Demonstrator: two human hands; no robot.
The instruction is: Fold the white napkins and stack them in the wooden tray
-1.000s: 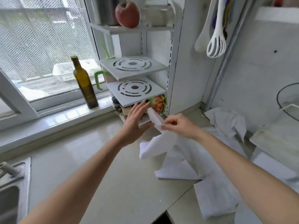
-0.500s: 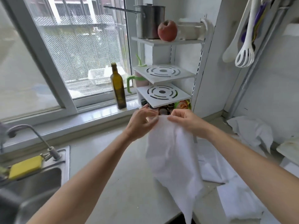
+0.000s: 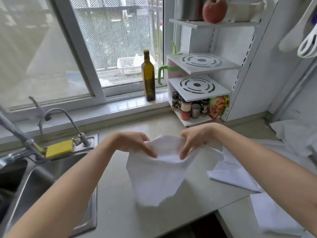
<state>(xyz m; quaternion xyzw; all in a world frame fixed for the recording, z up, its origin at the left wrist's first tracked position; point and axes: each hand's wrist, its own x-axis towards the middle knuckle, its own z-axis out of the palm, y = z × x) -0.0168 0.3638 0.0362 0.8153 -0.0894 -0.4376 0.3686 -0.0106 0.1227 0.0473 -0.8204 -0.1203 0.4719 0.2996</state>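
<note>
Daylight enters through a white-framed sliding window (image 3: 82, 54) filling the upper left of the frame, perforated mesh behind its glass. A pale stone sill (image 3: 120, 105) runs beneath it. A beige countertop (image 3: 116, 194) spans the lower centre, a steel sink (image 3: 30, 177) at lower left, white walls (image 3: 267, 79) at right.

One held napkin (image 3: 157, 176), one olive-oil bottle (image 3: 148, 78), one apple (image 3: 214, 9), one yellow sponge (image 3: 59, 148), two hands.
</note>
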